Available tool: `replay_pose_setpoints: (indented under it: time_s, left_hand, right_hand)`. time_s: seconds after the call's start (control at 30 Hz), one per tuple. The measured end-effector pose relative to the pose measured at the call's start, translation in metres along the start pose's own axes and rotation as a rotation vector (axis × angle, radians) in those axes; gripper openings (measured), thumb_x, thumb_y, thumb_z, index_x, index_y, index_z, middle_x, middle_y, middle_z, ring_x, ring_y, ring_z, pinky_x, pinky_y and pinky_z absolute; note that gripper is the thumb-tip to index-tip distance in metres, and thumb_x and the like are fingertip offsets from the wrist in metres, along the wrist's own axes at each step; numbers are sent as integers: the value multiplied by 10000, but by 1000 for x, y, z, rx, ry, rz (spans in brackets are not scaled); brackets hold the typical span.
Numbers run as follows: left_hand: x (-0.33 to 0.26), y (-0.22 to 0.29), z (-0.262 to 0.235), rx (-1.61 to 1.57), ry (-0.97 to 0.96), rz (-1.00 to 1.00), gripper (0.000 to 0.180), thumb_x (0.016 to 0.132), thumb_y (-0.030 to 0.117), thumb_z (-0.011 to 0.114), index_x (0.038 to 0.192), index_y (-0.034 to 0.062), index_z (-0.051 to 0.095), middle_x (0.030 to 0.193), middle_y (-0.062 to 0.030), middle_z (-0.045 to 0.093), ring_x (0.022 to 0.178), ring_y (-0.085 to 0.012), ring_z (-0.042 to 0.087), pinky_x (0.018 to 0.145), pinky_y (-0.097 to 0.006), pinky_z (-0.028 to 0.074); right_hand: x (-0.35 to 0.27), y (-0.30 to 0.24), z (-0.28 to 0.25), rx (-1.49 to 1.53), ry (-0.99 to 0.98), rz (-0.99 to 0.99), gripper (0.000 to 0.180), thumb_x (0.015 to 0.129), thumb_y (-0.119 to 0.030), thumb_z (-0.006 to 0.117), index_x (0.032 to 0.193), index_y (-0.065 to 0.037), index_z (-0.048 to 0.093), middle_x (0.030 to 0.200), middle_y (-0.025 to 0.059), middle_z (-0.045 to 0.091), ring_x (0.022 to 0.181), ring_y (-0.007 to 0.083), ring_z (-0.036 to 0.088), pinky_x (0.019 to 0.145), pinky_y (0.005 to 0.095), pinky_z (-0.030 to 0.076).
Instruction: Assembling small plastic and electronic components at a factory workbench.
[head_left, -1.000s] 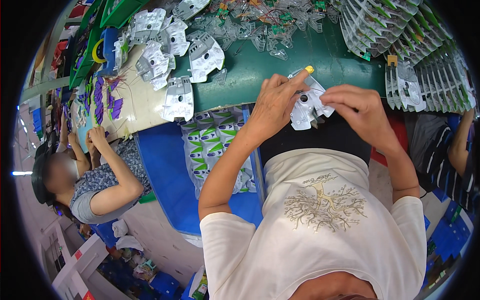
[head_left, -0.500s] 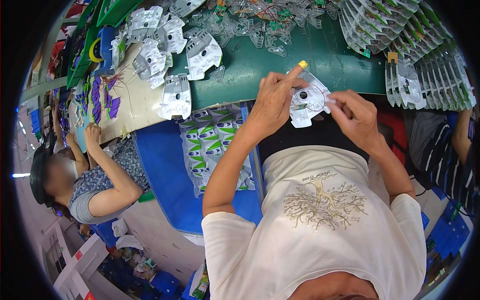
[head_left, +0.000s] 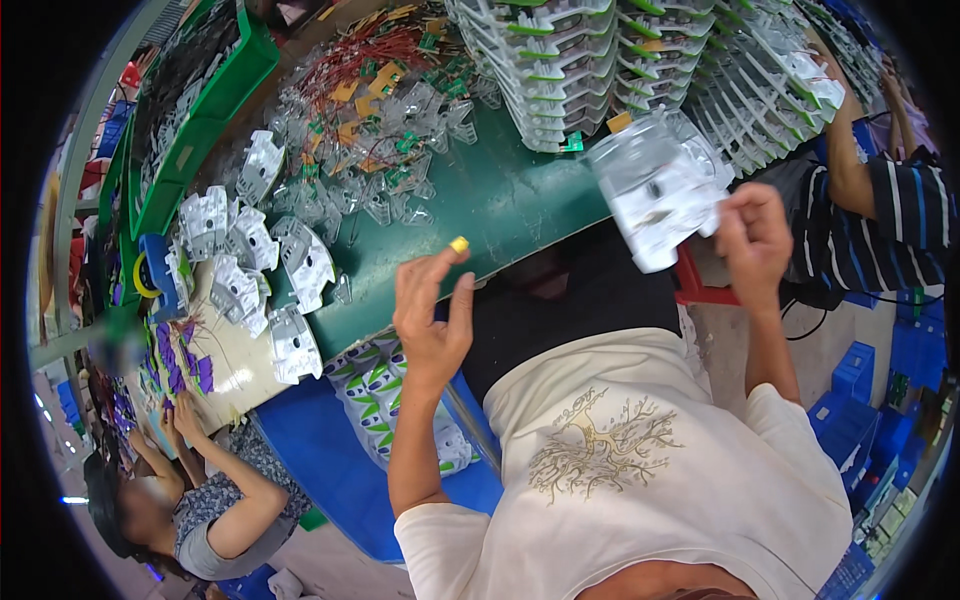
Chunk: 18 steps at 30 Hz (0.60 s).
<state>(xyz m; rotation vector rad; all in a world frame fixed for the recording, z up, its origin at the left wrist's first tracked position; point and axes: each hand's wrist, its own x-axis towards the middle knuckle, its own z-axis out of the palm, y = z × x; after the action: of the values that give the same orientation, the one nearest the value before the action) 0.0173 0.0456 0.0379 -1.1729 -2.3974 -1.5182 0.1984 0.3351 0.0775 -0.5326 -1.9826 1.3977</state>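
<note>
My right hand (head_left: 757, 243) is closed on the edge of a white plastic shell (head_left: 655, 195) with a round hole in it. The shell is tilted and slightly blurred, off the bench's front edge, just before the stacked shells. Away from it, my left hand (head_left: 430, 318) hovers near the bench edge with thumb and index finger apart and nothing between them. A yellow wrap (head_left: 459, 244) covers one of its fingertips. Nearest to that hand on the bench lie a loose white shell (head_left: 303, 262) and several clear plastic pieces (head_left: 392, 200).
Stacked shells (head_left: 545, 75) with green edges line the back right of the green bench (head_left: 500, 205). Red wires and small boards (head_left: 385, 80) lie at the back. A blue bin (head_left: 345, 490) holds bagged parts (head_left: 385, 410). Co-workers sit at left (head_left: 220, 500) and right (head_left: 880, 200).
The view has turned toward the right. My left hand has let go of the shell and moved away to the left. My right hand has carried the shell right, toward the stacks.
</note>
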Motion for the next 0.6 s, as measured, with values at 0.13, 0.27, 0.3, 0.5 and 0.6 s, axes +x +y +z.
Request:
replay_pose_setpoints:
  time_s: [0.13,0.27,0.3,0.5,0.6]
  left_hand:
    - [-5,-1,21,-30,-90,4,260,817,-45,703,1074,-10,684,1012,-132,704,950,-294,633,864,-369,490]
    - [-12,4,23,-28,-121,-16,267,805,-28,724,1069,-10,692,1020,-143,706,930,-310,641,844,-374,504]
    - [-14,4,22,-16,-114,-21,266,804,-25,726,1068,-11,693,1020,-146,706,926,-312,643,839,-373,507]
    - [-29,-8,19,-74,-78,-43,258,798,-12,735,1054,5,697,1011,-133,707,934,-302,638,826,-382,513]
    - [-37,-8,12,-70,-64,-62,252,796,-17,732,1044,5,697,1000,-131,705,922,-301,636,817,-383,513]
  right_hand:
    - [27,28,-40,-16,113,102,114,954,-15,596,1050,-19,534,731,9,578,536,34,482,459,182,365]
    - [33,58,-33,35,172,93,134,955,-26,603,1075,-13,543,721,15,587,543,39,499,464,180,369]
    - [34,65,-30,30,185,76,143,956,-31,606,1085,-13,547,716,15,588,542,40,503,464,180,369]
    - [17,44,0,-91,392,-170,170,926,-14,671,1087,3,621,772,-16,627,595,9,490,531,159,367]
    - [2,12,74,-119,124,-257,216,899,24,680,1112,-6,660,903,43,681,712,61,592,619,197,479]
